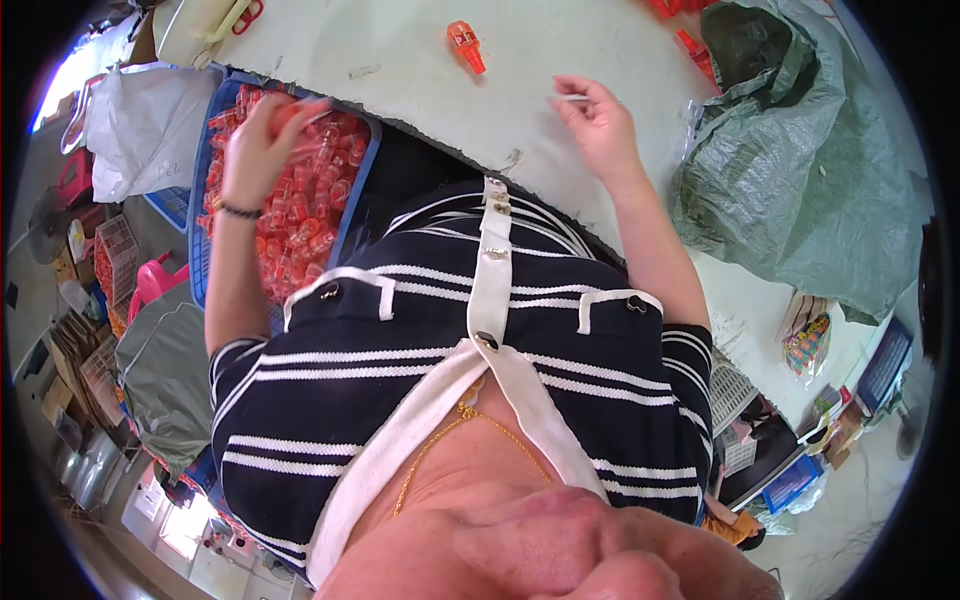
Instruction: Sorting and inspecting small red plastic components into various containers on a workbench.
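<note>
My left hand [262,150] is over a blue basket [366,180] at the left, blurred by motion. Its fingers are bent near a patch of red; whether they grip a piece is unclear. Many small red, partly clear plastic bottle-shaped pieces [305,205] fill the basket. Above the white table, my right hand [602,128] pinches a thin white stick [573,98] between thumb and fingers. One red-orange bottle-shaped piece [465,47] lies alone on the table, left of and beyond my right hand, touched by neither hand.
A crumpled green-grey woven sack [800,170] covers the table's right side, with more red pieces [694,52] beside it. A white bag [145,130] is left of the basket. At the far left of the white table [370,35] is a cream container [195,30]. The table edge runs diagonally before me.
</note>
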